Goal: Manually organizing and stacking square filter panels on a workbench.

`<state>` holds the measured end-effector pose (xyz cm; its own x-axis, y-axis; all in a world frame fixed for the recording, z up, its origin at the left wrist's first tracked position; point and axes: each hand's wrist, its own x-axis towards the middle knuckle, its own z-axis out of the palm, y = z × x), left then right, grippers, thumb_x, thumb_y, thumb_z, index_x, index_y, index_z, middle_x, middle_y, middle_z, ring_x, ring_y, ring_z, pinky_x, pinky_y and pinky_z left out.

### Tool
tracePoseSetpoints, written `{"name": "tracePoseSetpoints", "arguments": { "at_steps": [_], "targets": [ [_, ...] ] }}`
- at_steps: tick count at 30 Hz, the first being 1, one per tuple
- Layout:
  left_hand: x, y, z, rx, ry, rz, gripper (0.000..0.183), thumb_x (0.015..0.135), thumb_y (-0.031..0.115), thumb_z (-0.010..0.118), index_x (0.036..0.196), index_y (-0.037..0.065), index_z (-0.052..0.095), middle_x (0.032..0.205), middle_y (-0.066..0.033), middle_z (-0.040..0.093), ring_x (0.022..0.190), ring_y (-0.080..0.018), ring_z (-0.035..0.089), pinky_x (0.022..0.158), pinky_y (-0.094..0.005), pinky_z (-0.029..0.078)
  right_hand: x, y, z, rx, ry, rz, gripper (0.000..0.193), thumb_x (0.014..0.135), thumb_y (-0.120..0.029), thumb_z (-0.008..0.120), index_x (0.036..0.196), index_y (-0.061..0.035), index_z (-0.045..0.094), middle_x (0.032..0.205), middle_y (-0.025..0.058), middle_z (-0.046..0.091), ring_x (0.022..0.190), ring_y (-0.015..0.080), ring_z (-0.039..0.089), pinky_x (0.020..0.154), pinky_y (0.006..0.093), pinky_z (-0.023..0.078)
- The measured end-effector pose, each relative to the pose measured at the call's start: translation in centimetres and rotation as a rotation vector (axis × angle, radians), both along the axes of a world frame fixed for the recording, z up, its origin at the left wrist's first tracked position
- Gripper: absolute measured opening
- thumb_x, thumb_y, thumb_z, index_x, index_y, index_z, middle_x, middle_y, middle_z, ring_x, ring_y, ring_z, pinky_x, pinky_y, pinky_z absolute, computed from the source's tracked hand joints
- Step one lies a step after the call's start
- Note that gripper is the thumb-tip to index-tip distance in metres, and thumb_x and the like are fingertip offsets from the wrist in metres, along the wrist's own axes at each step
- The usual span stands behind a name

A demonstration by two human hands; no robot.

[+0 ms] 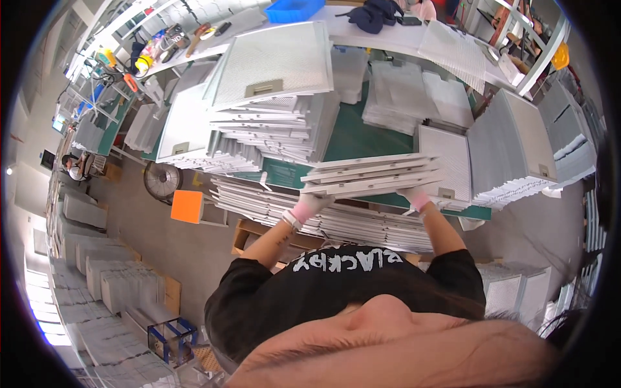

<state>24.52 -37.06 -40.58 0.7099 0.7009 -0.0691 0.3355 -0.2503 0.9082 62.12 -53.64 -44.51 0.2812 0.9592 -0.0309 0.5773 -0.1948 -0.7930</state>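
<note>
Several white-framed mesh panels point(369, 176) are held together in a small stack in front of my body, edges toward me. My left hand point(313, 205), in a pale glove with a pink cuff, is closed on the near left end. On the right end, my right hand point(414, 196), gloved likewise, is closed too; the panels hide part of its fingers. The held stack is over the near edge of the green worktable point(359, 132). Just right of it, a mesh panel with a small handle plate point(446, 155) lies on the table.
A tall, uneven stack of mesh panels point(275, 64) stands at left; another stack point(514, 139) rises at right. More panels point(381, 229) lie below the table edge. Clear-wrapped sheets point(398, 90) sit farther back. Behind are a white bench point(356, 29) and blue tray point(294, 10). A fan point(162, 180) and orange box point(187, 206) stand left.
</note>
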Motion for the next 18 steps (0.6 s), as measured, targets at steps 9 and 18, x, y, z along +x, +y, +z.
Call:
{"name": "tracePoseSetpoints", "arguments": {
  "at_steps": [9, 18],
  "targets": [
    [4.1, 4.5, -2.4, 0.615, 0.195, -0.169, 0.077, 0.088, 0.020, 0.073, 0.156, 0.015, 0.038, 0.150, -0.0089, 0.052, 0.135, -0.0250, 0.051, 0.114, -0.0457, 0.043, -0.6, 4.9, -4.9, 0.153, -0.667, 0.082, 0.031, 0.094, -0.034, 0.062, 0.114, -0.0130, 0.072, 0.109, 0.0086, 0.073, 0.108, 0.0340, 0.066, 0.118, 0.0586, 0.033],
    [3.6, 1.9, 5.9, 0.060, -0.399, 0.054, 0.099, 0.081, 0.000, 0.070, 0.165, 0.006, 0.018, 0.170, -0.0169, 0.022, 0.157, -0.0280, 0.022, 0.128, -0.0402, 0.018, -2.2, 2.9, 7.5, 0.497, 0.211, -0.103, 0.095, 0.070, -0.003, 0.084, 0.151, -0.0098, 0.034, 0.143, 0.0148, 0.051, 0.125, 0.0243, 0.059, 0.107, 0.0363, 0.050]
  ]
}}
